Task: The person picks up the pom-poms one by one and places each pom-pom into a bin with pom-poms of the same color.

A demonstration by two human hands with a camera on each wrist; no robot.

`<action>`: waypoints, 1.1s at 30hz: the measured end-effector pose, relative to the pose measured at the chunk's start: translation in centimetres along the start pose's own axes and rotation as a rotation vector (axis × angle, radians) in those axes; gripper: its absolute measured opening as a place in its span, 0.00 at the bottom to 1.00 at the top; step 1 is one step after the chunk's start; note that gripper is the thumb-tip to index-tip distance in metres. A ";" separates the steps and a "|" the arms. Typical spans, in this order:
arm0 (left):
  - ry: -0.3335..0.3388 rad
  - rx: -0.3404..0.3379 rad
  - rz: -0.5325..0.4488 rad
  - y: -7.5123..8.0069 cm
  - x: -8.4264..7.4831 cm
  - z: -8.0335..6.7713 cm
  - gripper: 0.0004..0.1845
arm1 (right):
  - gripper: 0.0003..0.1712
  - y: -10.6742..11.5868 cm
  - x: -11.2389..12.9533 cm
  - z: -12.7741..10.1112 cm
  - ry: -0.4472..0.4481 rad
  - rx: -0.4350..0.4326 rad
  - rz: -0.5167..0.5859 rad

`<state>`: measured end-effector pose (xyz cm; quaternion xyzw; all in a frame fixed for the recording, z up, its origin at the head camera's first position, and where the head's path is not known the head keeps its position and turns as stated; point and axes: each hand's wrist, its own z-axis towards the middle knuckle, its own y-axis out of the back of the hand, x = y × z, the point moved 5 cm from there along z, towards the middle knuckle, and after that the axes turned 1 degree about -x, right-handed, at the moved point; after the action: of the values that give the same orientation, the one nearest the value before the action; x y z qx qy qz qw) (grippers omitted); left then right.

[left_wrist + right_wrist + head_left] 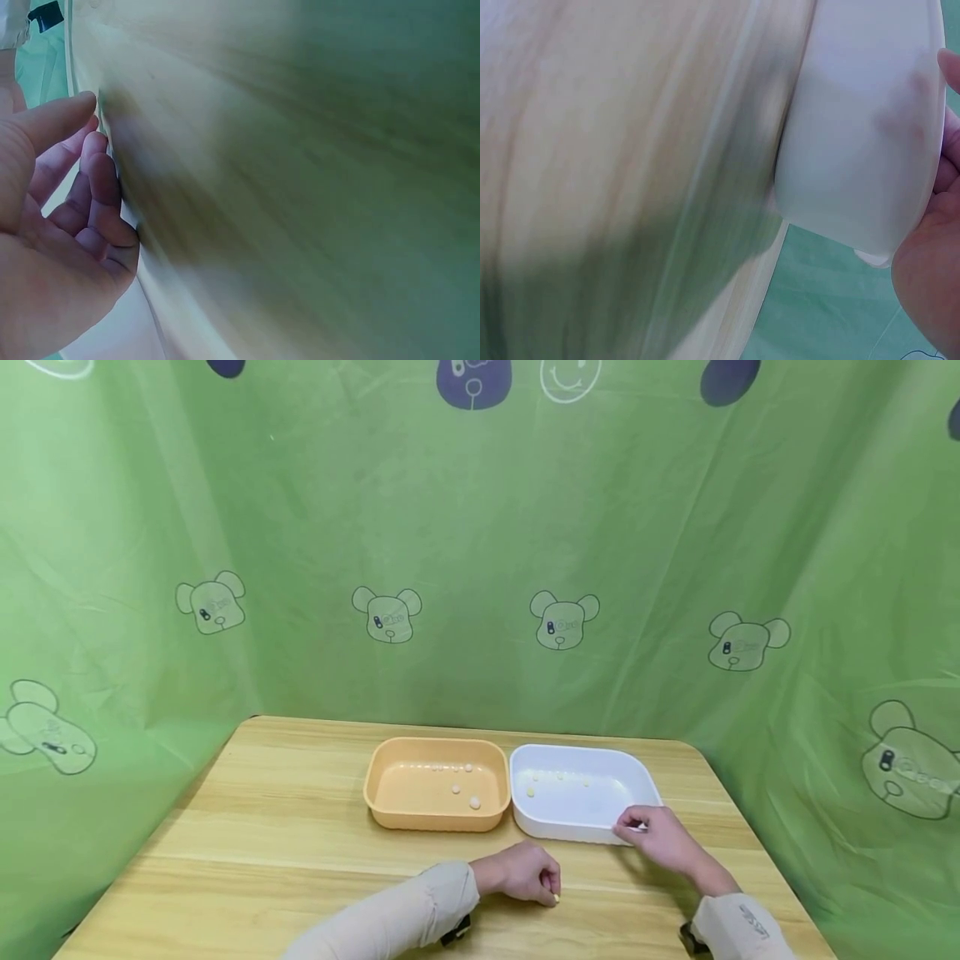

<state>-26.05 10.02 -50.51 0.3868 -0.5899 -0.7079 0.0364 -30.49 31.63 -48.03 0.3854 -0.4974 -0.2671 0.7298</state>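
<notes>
My left hand [523, 872] is low over the table, in front of the two trays, and pinches a small yellow piece [557, 899] between thumb and fingertips. In the left wrist view the left hand [67, 202] has curled fingers, and the piece cannot be made out. On the right, my right hand [660, 837] grips the near right rim of a white plastic tray [562, 827]. The right wrist view shows the right hand [937, 240] at the tray's edge, with most fingers hidden. Several small yellowish pieces [530, 792] lie inside the white tray.
An orange plastic tray [438, 818] stands left of the white one, close against it, with several small pale pieces [474, 802] in it. Both stand on a wood-grain table [247, 843]. A green curtain [465, 527] with bear prints hangs behind and at both sides.
</notes>
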 end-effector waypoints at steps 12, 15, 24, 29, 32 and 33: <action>0.033 0.003 -0.042 0.6 1.3 -1.3 0.06 | 0.06 0.0 -0.2 0.0 0.008 0.011 -0.004; 0.050 -0.005 -0.052 0.7 1.7 -1.7 0.06 | 0.07 0.0 -0.1 0.0 0.006 0.008 -0.002; 0.095 -0.024 -0.150 1.1 2.8 -2.6 0.05 | 0.07 -0.1 -0.1 0.0 0.006 0.000 0.001; 0.123 -0.058 -0.279 2.0 3.1 -3.2 0.03 | 0.07 -0.1 -0.2 0.0 0.002 0.004 0.009; 0.126 -0.094 -0.339 2.9 3.2 -3.7 0.02 | 0.07 -0.1 -0.1 0.0 -0.003 0.008 0.014; 0.121 -0.109 -0.351 3.2 3.2 -3.9 0.02 | 0.07 -0.1 -0.1 0.0 -0.003 0.009 0.013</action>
<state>-27.26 4.32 -49.37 0.5230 -0.4710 -0.7097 -0.0313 -30.55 31.64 -48.10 0.3852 -0.5022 -0.2604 0.7291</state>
